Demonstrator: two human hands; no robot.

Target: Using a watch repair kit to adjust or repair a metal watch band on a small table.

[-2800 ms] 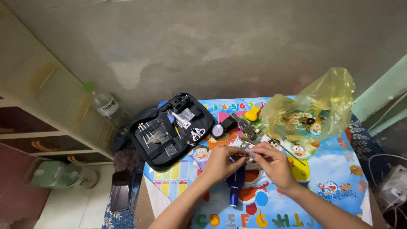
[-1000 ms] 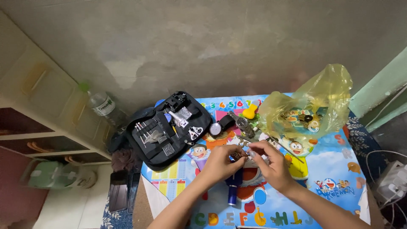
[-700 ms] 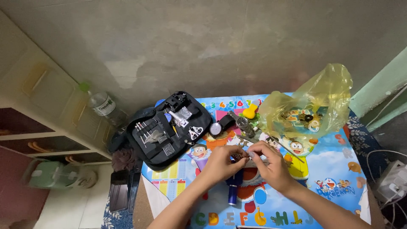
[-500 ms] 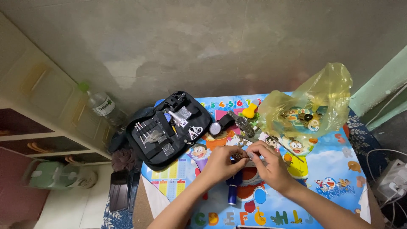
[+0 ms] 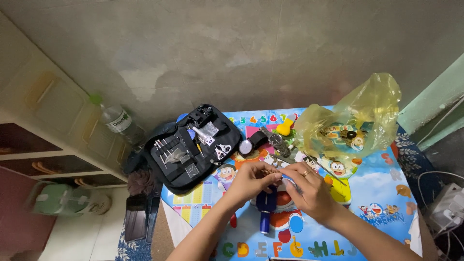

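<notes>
Metal bit, tiny, pinched between both sets of fingertips: left hand [image 5: 251,181] steadies it, right hand [image 5: 309,191] closes on it from the right, fingers pressed together. Held above the blue cylinder tool [image 5: 266,210] on the cartoon mat [image 5: 377,193], close up for a better look. Open tool kit [image 5: 191,147] far left, within reach; yellow bag [image 5: 353,116] far right.

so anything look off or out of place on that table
Mostly the black tool case: it lies open, skewed, hanging over the left edge of the cartoon mat. Both hands pinch a small part I can't make out.
</notes>
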